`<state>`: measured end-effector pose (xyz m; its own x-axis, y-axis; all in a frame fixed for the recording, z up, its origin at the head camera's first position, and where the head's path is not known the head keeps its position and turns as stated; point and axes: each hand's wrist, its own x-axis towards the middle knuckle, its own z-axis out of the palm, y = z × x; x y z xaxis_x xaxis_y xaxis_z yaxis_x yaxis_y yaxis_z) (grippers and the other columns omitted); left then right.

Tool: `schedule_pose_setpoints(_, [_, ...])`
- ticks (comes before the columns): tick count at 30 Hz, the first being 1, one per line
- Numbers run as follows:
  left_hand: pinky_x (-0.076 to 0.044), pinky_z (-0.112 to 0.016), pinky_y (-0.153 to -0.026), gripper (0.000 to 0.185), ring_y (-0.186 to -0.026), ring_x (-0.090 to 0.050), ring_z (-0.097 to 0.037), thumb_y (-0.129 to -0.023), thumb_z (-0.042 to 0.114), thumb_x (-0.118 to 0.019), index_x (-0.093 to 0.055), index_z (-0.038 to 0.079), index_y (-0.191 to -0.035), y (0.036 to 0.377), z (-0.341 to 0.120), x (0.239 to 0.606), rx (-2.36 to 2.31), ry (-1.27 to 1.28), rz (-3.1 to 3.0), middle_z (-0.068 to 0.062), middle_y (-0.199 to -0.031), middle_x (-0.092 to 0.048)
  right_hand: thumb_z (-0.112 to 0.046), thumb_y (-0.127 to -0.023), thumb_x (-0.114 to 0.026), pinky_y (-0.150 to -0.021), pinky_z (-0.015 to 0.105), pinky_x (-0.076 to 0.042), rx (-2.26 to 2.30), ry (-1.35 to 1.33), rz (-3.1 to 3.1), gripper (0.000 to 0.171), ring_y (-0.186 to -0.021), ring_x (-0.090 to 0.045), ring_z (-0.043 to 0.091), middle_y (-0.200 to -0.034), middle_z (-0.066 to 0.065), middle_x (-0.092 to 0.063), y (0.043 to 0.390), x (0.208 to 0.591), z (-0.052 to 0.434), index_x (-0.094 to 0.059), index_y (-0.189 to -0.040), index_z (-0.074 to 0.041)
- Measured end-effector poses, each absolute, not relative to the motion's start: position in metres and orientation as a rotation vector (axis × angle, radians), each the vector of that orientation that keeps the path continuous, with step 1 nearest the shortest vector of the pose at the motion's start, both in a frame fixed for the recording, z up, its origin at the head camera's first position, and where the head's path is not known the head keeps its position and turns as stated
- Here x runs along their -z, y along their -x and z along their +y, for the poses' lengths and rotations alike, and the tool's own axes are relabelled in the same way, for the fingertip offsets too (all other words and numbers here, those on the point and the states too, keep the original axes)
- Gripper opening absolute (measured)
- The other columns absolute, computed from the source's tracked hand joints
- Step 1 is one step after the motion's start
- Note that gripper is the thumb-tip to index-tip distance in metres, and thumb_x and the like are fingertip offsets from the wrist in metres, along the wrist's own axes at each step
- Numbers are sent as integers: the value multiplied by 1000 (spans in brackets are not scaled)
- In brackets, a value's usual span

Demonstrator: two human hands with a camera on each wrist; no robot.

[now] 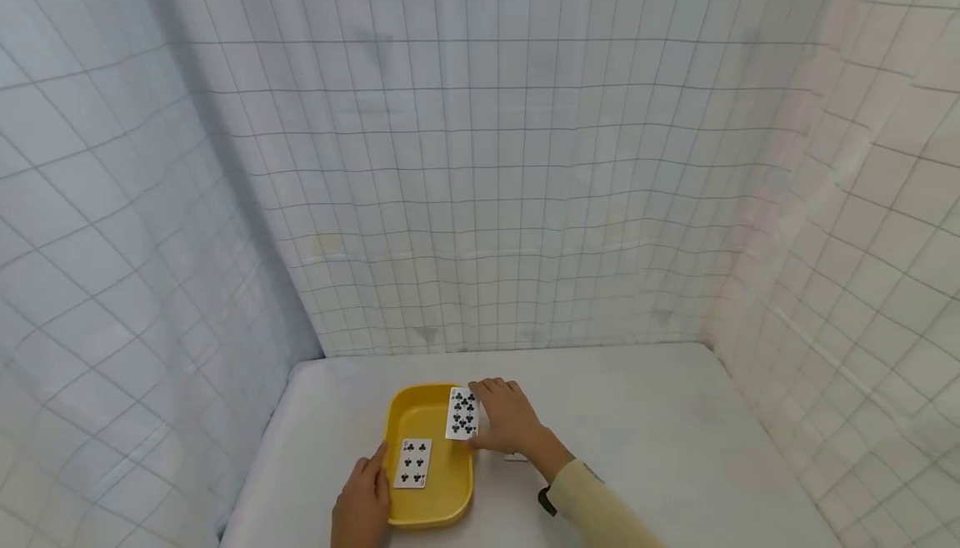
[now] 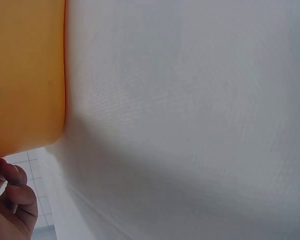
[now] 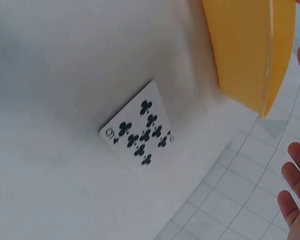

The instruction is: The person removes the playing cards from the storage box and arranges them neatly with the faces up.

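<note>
My right hand point(image 1: 510, 419) holds a playing card of clubs point(image 1: 462, 415) by its edges, between the thumb and the fingers. This card is face up over the back right part of a yellow tray point(image 1: 452, 494). Another clubs card point(image 1: 412, 464) lies face up on the tray's floor, toward the left. At the tray's left rim, my left hand point(image 1: 363, 498) grips the edge; its curled fingers point(image 2: 22, 195) show beside the tray wall in the left wrist view. A third clubs card point(image 3: 142, 125) lies face up on the table, mostly hidden by the right hand in the head view.
The tray stands on a white-covered table point(image 1: 637, 415). White sheets with a grid of dark lines point(image 1: 480, 156) hang behind the table and on both sides. A dark band point(image 1: 547, 501) is at the right wrist, by the pale yellow sleeve point(image 1: 600, 506).
</note>
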<state>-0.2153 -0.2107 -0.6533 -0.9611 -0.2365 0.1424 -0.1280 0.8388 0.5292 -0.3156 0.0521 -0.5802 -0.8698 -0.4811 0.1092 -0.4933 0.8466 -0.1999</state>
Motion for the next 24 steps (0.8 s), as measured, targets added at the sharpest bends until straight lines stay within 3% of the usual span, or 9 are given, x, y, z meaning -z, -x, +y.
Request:
schedule_pose_setpoints(9, [-42, -26, -58, 46, -65, -44, -13, -103, 12, -57, -55, 7, -149, 216, -215, 654, 806, -259, -2839, -4, -91, -57, -58, -74, -87, -115, 54, -38, -378, -685, -2967, 98, -139, -50, 28, -149, 5, -56, 325, 575, 114, -48, -152, -14])
schedule_pose_setpoints(24, [-42, -27, -59, 44, -66, -45, -13, -104, 12, -57, -56, 7, -148, 216, -214, 653, 808, -275, -2845, -3, -91, -57, -41, -68, -95, -111, 59, -37, -327, -515, -3137, 90, -136, -52, 35, -143, 10, -60, 333, 614, 194, -57, -143, -9])
